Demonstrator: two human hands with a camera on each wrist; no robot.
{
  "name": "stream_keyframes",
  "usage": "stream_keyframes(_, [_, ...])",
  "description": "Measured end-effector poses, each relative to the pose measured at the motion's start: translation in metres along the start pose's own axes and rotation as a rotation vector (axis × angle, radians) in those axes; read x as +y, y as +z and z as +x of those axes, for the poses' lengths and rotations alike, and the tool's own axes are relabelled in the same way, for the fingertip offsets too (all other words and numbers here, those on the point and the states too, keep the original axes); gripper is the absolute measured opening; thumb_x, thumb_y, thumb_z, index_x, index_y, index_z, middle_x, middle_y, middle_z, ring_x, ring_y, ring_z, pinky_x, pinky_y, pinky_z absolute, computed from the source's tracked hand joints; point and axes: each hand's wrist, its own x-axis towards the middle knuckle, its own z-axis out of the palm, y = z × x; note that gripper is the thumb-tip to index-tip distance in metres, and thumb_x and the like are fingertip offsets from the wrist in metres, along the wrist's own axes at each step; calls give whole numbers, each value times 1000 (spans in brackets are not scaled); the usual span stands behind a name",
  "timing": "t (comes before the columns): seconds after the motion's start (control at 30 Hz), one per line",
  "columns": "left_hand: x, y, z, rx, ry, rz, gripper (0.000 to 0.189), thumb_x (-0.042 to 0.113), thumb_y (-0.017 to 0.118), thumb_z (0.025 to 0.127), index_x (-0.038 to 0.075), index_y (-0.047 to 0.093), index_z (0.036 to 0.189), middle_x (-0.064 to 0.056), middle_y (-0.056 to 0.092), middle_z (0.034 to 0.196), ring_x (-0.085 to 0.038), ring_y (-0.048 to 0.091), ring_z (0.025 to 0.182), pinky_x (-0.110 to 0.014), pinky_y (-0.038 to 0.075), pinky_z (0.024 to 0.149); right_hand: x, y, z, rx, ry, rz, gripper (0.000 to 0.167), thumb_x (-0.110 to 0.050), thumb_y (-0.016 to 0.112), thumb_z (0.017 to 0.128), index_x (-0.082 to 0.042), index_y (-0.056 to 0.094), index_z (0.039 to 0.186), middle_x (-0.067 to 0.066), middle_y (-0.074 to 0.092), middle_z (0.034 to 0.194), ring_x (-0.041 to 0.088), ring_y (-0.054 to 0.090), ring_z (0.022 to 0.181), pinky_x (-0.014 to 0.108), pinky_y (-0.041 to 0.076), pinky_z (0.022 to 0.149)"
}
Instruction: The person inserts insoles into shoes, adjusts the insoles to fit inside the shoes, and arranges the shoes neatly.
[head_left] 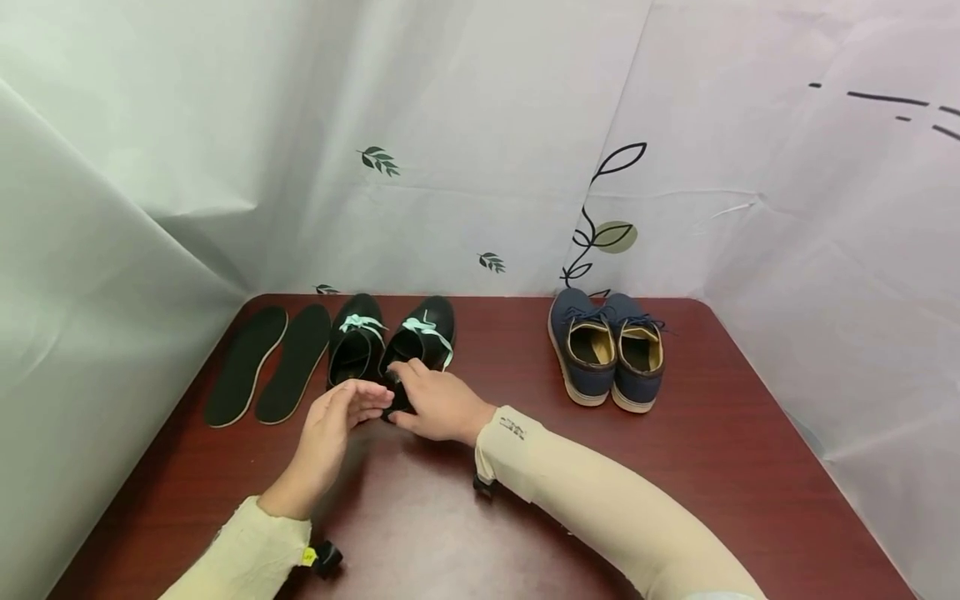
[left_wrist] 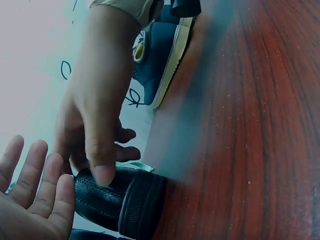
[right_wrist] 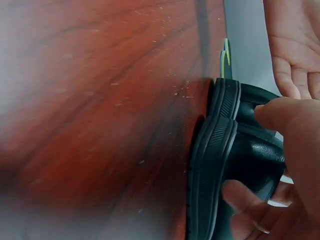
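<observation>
Two black shoes with pale mint laces stand side by side at the table's far left, the left shoe (head_left: 360,321) and the right shoe (head_left: 438,317). My right hand (head_left: 442,406) is over the heel of the right shoe, its fingers spread and loosely bent. In the right wrist view, fingertips (right_wrist: 237,196) lie over the side of the black shoe (right_wrist: 252,162); firm contact cannot be told. My left hand (head_left: 333,425) is just behind the heels, fingers extended together toward the right hand. The left wrist view shows its fingers (left_wrist: 37,180) straight, holding nothing.
Two black insoles with pale edges, one outer (head_left: 246,367) and one inner (head_left: 296,367), lie flat left of the black shoes. A pair of navy shoes (head_left: 588,375) with tan soles stands at the back right. A white printed curtain (head_left: 480,150) borders the red-brown table (head_left: 517,517).
</observation>
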Motion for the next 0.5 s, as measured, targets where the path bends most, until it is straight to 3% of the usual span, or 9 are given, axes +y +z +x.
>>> stream_keyframes(0.13, [-1, -2, 4, 15, -20, -15, 55, 30, 31, 111, -16, 62, 110, 4, 74, 100, -8, 69, 97, -24, 54, 85, -3, 1, 11, -42, 66, -1, 68, -50, 61, 94, -13, 39, 147, 3, 58, 130, 14, 67, 90, 32, 56, 78])
stream_keyframes(0.3, [0, -4, 8, 31, -53, -31, 57, 33, 32, 111, -15, 62, 112, 3, 74, 100, -10, 69, 98, -25, 54, 86, -4, 3, 20, -46, 110, -35, 52, -55, 66, 90, -18, 57, 125, -4, 64, 110, 11, 65, 87, 33, 55, 71])
stream_keyframes(0.5, [-4, -6, 8, 37, -80, -28, 55, 33, 34, 110, -14, 61, 110, 5, 73, 98, -9, 68, 96, -25, 55, 85, -1, 8, 22, -17, 93, -5, 44, -54, 72, 87, -19, 69, 114, -6, 67, 106, 11, 65, 96, 30, 54, 80])
